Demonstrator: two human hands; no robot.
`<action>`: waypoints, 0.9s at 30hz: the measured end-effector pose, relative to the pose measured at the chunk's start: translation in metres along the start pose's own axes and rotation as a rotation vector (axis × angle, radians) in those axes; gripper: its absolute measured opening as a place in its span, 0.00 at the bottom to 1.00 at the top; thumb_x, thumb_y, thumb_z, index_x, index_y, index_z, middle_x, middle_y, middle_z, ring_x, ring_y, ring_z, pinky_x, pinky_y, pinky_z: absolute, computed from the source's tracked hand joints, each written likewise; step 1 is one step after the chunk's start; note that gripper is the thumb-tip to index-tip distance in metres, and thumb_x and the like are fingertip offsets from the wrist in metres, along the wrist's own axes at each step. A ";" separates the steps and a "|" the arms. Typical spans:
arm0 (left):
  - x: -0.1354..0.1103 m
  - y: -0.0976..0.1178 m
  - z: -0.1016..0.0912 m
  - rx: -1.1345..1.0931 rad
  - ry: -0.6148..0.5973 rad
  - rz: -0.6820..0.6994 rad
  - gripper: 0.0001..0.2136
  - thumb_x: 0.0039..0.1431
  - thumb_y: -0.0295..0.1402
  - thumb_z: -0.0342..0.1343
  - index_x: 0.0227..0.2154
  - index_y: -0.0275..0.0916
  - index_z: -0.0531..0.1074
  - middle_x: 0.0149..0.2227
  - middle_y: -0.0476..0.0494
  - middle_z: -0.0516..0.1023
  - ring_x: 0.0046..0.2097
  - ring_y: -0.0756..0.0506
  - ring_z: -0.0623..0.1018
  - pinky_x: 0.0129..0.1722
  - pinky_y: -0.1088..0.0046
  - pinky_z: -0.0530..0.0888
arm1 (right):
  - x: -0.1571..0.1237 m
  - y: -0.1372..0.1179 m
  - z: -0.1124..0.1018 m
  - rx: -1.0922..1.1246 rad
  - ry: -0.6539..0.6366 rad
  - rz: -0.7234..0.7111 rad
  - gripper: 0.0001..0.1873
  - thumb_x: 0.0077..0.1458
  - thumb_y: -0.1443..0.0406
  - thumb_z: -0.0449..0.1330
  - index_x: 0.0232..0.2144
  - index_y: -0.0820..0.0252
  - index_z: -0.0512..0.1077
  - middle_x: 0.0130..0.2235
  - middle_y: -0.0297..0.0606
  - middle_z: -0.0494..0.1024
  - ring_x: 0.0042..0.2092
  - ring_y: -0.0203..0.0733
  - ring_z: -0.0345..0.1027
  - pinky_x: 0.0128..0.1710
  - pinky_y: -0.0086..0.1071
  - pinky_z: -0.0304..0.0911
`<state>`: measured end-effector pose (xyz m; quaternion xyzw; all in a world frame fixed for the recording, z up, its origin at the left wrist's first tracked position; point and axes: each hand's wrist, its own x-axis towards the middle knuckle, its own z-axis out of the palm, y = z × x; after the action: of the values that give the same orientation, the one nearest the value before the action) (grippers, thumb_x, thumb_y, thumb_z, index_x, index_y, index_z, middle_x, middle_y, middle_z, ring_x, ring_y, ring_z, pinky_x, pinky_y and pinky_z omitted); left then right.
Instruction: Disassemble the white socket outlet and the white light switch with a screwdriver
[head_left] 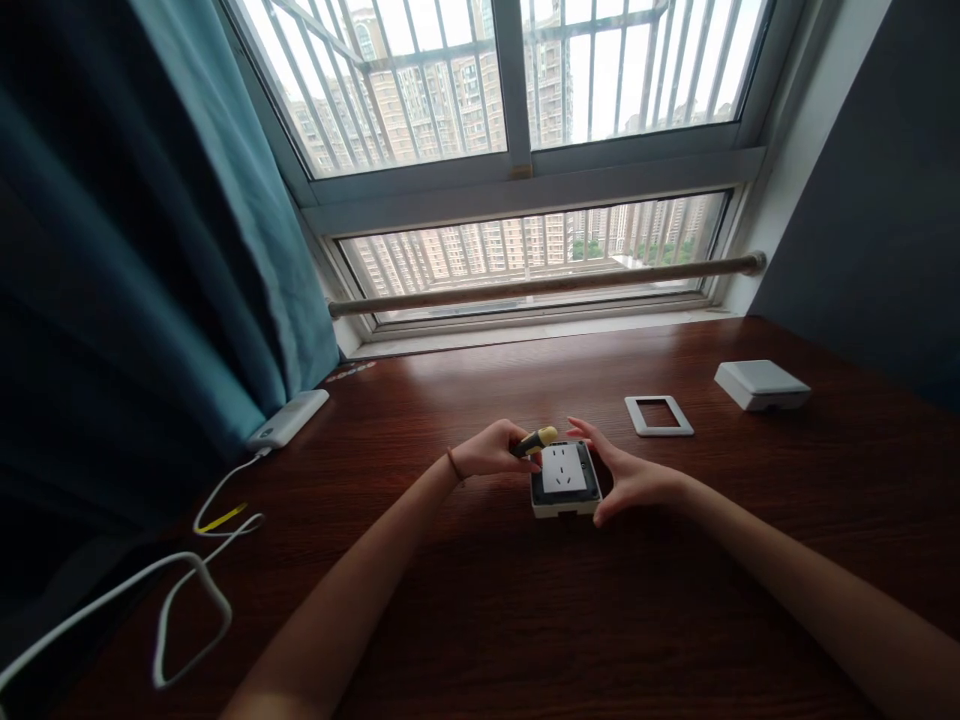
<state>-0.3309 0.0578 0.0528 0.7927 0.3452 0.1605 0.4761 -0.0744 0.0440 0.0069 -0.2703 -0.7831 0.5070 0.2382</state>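
A screwdriver with a yellow and black handle (pixel 536 441) is gripped in my left hand (pixel 491 449), its handle end pointing right over the socket's far edge. The screwdriver's shaft is hidden. Below it, a wall socket (pixel 564 468) lies face up on the table, its white outlet face set in a dark frame on a white box. My right hand (pixel 630 477) spans the socket's right side, thumb at the near right corner and fingers by the far edge. Right of the hands lies a white square cover frame (pixel 659 416) with an open middle.
A white box (pixel 762 384) sits at the back right of the brown wooden table (pixel 480 610). On the left, a white power strip (pixel 289 419) trails a white cable (pixel 196 565) past a yellow strip (pixel 223 517). A blue curtain (pixel 217 200) and a barred window are behind.
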 end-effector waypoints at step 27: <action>-0.076 -0.083 -0.146 0.481 0.667 -0.910 0.11 0.58 0.36 0.52 0.40 0.34 0.69 0.40 0.44 0.73 0.40 0.46 0.74 0.39 0.65 0.72 | -0.004 0.000 0.012 -0.151 0.071 0.071 0.58 0.37 0.62 0.68 0.61 0.53 0.36 0.58 0.46 0.53 0.60 0.51 0.50 0.60 0.42 0.40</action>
<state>-0.5026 0.1238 0.0590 0.5583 0.8059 0.0981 0.1708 -0.0793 0.0331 0.0024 -0.3329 -0.8001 0.4445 0.2266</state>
